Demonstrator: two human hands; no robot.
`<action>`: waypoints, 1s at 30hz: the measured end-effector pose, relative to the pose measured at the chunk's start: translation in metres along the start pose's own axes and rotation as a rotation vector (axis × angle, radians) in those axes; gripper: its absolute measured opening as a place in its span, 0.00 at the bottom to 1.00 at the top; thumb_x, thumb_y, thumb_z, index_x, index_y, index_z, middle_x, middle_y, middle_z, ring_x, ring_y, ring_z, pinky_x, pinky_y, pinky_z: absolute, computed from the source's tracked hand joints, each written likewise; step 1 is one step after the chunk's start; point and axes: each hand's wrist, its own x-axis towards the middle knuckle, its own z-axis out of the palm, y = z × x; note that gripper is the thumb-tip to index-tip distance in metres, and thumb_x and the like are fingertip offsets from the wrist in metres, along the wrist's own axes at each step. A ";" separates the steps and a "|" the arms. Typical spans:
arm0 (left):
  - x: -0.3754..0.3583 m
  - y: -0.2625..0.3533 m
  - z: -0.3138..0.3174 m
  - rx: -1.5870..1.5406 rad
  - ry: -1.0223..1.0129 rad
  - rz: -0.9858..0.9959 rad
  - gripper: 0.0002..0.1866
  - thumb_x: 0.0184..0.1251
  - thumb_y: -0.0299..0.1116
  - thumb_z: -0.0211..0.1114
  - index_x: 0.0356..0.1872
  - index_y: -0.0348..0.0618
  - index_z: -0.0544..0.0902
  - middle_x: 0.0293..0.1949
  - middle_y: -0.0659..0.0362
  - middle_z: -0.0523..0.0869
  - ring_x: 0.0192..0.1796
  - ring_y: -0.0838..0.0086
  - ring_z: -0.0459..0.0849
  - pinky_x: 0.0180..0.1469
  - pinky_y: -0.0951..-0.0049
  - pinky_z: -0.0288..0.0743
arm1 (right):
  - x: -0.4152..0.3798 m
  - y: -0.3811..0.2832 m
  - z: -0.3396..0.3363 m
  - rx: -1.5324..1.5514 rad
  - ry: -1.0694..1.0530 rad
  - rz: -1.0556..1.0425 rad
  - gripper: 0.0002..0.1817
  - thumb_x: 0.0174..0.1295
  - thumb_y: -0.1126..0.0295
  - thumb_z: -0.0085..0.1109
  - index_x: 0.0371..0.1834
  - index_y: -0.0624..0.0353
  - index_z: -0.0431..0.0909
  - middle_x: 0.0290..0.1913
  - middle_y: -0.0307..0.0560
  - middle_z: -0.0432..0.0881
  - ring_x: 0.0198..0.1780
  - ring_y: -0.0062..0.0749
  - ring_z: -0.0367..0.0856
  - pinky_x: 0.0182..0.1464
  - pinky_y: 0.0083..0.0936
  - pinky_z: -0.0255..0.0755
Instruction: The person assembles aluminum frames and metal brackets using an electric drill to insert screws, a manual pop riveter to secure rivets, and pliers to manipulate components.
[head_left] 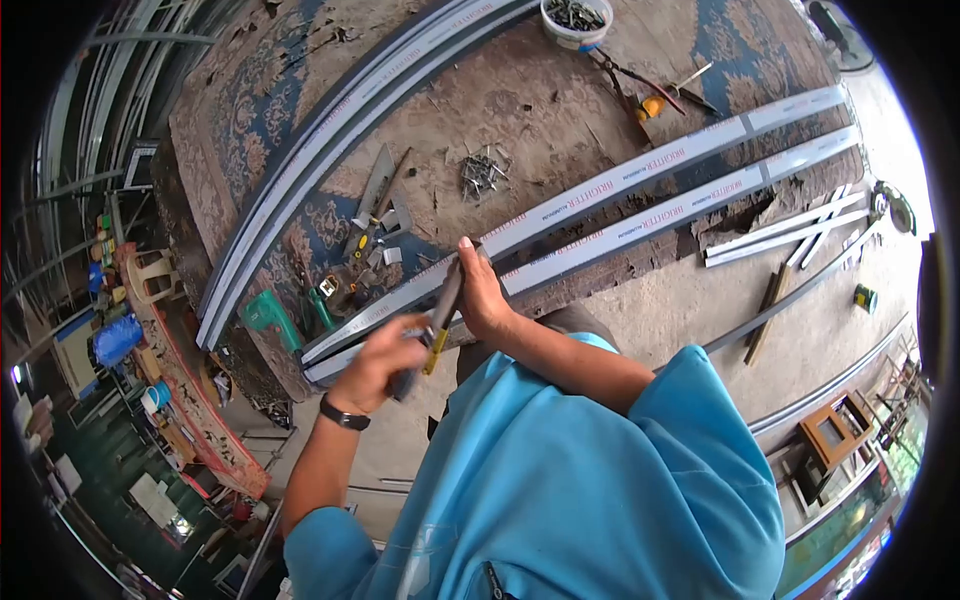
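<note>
Holding a narrow grey piece (447,300) at mid-frame, by the near edge of the carpet-covered table (520,90): right hand (482,298), fingers bent narrowly around it, tips toward the top of the frame. Left hand (378,362) lower and further left, fingers curled but smeared by blur; cannot tell whether they grip the piece or the yellow part (437,350) beside it.

Two printed strips (620,178) slant from lower left to upper right, passing beyond the hands. Loose screws (485,175) heaped above them; pliers (625,80) upper right.

Risks, as judged: a slipping left hand could strike the right fingers, the two being so near. An off-balance grip could drop the piece onto the strips and mark their faces. A bumped strip, with no clamp visible, could slide off the edge or scatter the screws.
</note>
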 end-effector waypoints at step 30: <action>0.064 -0.094 -0.045 1.262 0.428 0.150 0.30 0.62 0.54 0.81 0.48 0.34 0.84 0.36 0.43 0.90 0.39 0.43 0.89 0.43 0.53 0.81 | 0.001 -0.002 0.009 0.175 -0.026 0.071 0.30 0.74 0.35 0.55 0.48 0.56 0.75 0.39 0.38 0.69 0.42 0.28 0.66 0.45 0.30 0.64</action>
